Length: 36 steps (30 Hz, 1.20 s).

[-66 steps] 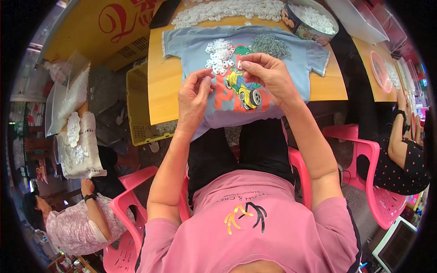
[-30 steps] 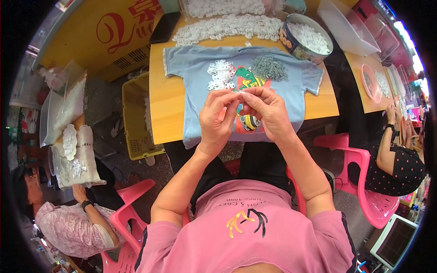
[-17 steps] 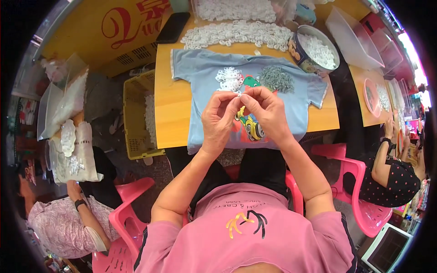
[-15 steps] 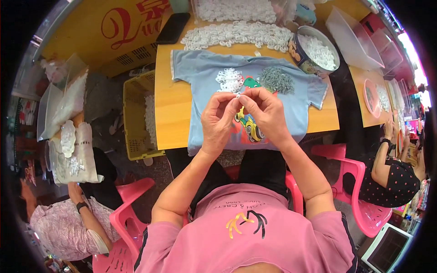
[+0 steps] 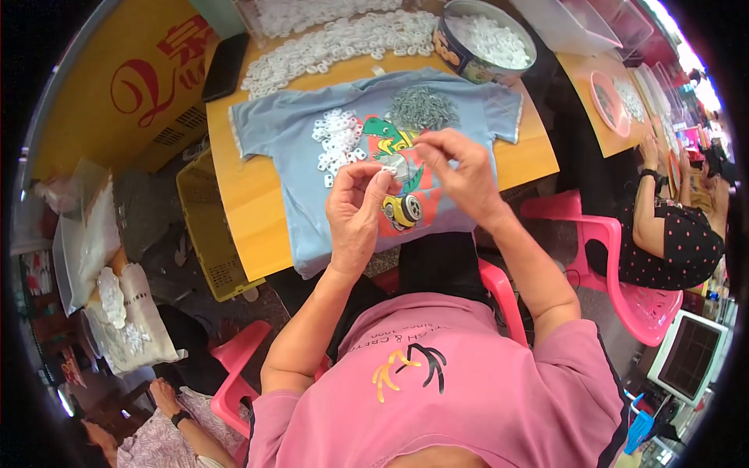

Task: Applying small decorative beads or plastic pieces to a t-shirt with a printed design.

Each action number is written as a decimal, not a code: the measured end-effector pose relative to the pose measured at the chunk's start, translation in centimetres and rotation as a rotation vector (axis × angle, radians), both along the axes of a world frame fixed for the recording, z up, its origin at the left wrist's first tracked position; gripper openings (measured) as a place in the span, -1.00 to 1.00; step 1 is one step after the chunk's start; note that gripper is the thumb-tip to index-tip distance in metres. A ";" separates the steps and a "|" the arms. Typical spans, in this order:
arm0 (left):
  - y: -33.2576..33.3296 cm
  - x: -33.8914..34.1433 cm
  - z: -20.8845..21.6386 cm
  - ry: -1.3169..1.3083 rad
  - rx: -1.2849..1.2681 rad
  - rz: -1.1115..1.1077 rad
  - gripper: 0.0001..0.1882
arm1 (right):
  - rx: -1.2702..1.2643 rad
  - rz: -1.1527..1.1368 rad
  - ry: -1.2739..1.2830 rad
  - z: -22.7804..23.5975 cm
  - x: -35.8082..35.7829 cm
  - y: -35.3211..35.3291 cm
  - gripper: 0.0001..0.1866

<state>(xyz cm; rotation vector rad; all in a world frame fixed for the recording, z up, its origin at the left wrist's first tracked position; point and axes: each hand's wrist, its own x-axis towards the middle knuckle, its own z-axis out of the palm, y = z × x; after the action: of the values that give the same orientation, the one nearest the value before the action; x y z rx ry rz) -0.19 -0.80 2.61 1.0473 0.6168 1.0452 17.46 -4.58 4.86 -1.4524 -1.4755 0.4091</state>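
My left hand [image 5: 355,214] is closed in a pinch on a small white plastic piece [image 5: 388,170]. To its right, my right hand [image 5: 468,175] has thumb and forefinger together; whatever lies between them is too small to make out. Both hands are above a light blue T-shirt [image 5: 292,171] with a dinosaur print, spread over the table. On the shirt, beyond my left hand, lies a heap of white plastic pieces with holes [image 5: 339,140]. A heap of small grey metal pieces [image 5: 425,108] sits beyond my right hand.
A wide band of white plastic pieces [image 5: 335,48] covers the table's far side, beside a black phone [image 5: 225,67]. A round tin [image 5: 452,56] holds more white pieces. A yellow crate [image 5: 226,269] stands on the floor at left. Co-workers sit on both sides, near pink chairs [image 5: 612,257].
My hands were together at the fingertips and have moved apart, the right one going rightward. The whole view has turned and shifted with my head.
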 end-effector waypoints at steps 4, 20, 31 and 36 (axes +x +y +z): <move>-0.4 0.9 -0.1 -0.035 -0.049 -0.129 -0.89 | -0.076 -0.207 -0.076 -0.2 4.0 -1.3 -0.90; 0.1 0.7 -1.5 0.069 -0.045 -0.251 -0.90 | 0.033 -0.020 -0.457 -0.9 3.0 2.0 -0.89; 0.1 0.5 -2.0 0.044 -0.030 -0.270 -0.86 | -0.025 -0.028 -0.663 -1.9 2.3 3.3 -0.87; 0.1 0.6 -1.8 0.024 -0.033 -0.254 -0.88 | -0.031 0.001 -0.580 -1.2 1.8 2.3 -0.88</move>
<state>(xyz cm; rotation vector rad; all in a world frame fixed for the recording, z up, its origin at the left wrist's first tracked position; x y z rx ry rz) 0.37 -0.66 0.81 1.0800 0.5037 0.7992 19.29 -2.31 3.67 -1.6787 -1.9257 -0.0002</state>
